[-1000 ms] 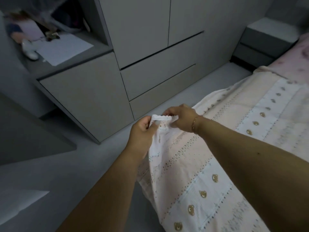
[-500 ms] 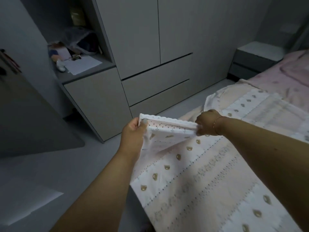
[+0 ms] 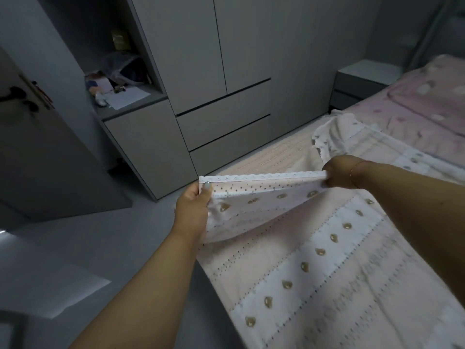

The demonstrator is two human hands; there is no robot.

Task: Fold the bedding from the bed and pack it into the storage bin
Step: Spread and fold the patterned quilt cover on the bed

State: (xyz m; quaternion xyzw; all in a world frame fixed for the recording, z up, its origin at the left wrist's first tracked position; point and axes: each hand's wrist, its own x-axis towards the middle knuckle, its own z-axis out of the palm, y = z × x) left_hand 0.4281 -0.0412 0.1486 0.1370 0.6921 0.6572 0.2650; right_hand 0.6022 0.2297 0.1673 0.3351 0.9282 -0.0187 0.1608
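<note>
Blanket [image 3: 314,260] edge between both hands

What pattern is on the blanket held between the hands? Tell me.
Pale pink and white stripes with rows of small dots and little brown bears on the blanket, seen best in the head view.

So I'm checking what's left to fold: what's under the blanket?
Beyond the blanket, a pink sheet shows on the bed. Anything directly beneath is covered.
</note>
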